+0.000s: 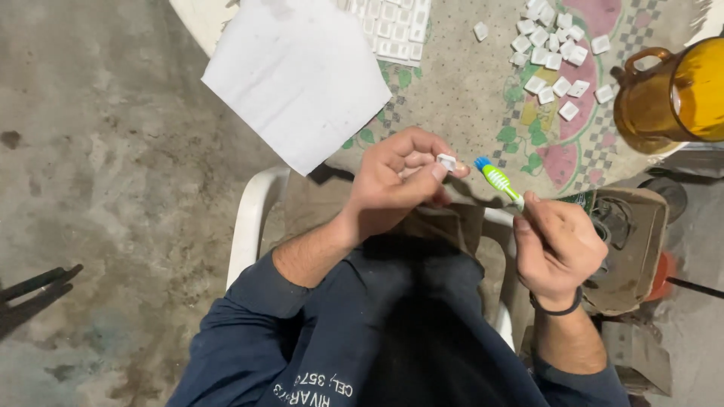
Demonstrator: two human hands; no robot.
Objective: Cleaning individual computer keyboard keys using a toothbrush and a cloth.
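Observation:
My left hand (pixel 396 181) pinches a small white keycap (pixel 446 161) between thumb and fingers, just in front of the table's edge. My right hand (pixel 556 245) grips the handle of a green and white toothbrush (pixel 498 181) with a blue bristle head. The brush head points toward the keycap, a short gap apart from it. On the patterned tablecloth (pixel 467 83) lies a heap of several loose white keycaps (pixel 554 53). A white keyboard (pixel 396 30) with keys in rows lies at the top, partly under a white sheet of paper (pixel 298 71).
An amber glass jug (pixel 671 94) stands at the table's right edge. I sit on a white plastic chair (pixel 253 226). A worn box (pixel 630 241) rests on the concrete floor at right. Dark metal tool handles (pixel 34 290) poke in at far left.

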